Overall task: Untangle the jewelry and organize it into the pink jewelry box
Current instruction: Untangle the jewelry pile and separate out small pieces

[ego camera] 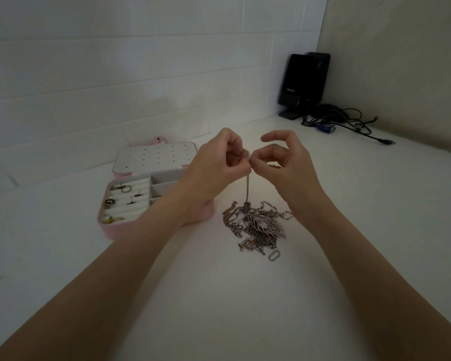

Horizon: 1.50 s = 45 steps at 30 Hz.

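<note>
A tangled heap of silver chains [255, 227] with a feather-shaped pendant lies on the white table at centre. One thin chain [248, 188] rises taut from the heap to my fingers. My left hand [216, 165] pinches its upper end, and my right hand [287, 162] pinches the same chain right beside it, the other fingers arched above. The pink jewelry box [110, 230] stands open to the left, partly behind my left wrist. Its white ring rolls hold several rings and studs; its lid [154, 157] lies back with rows of small holes.
Two black speakers [302, 82] stand in the far right corner with a bundle of dark cables [349, 121] trailing over the table. A white brick wall runs along the back and a beige wall along the right.
</note>
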### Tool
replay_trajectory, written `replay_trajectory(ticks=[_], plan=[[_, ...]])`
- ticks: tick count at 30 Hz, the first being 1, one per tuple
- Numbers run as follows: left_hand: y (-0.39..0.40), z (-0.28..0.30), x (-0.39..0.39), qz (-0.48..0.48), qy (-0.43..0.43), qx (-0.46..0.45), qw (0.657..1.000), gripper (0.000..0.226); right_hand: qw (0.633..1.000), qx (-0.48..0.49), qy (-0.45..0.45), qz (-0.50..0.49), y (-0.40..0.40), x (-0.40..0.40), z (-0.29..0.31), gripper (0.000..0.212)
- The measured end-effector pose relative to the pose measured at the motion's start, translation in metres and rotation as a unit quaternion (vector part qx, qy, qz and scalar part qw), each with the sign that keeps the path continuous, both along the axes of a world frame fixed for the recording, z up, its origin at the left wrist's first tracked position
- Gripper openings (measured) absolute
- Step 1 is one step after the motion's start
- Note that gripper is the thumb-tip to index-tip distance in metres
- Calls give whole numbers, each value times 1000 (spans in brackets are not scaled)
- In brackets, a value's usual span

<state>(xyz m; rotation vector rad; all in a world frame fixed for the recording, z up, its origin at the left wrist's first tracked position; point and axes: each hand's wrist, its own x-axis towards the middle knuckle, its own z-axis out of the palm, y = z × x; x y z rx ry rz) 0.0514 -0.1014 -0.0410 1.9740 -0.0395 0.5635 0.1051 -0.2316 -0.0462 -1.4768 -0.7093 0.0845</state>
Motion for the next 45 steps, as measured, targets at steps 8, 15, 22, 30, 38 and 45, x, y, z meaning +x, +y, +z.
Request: replay_trajectory(ticks=[8,15,22,30,38,45], plan=[[-10,-5,4,25,63,-146,987,23,999,-23,-45,-16,3,3,-3,32],[-16,-7,4,-27,95,-293,951,31,997,-22,-70,-22,7,0,-5,39],[-13,-5,4,16,26,-215,976,22,994,77,71,14,8,-4,-4,30],[-8,-7,-6,37,-70,186,979,26,949,122,274,96,9,-3,-10,25],[-14,-7,-2,33,-62,-10,997,27,950,149,256,100,10,-3,-6,24],[-12,-4,-1,21,-55,-96,994,27,952,166,240,96,8,-2,-6,25]])
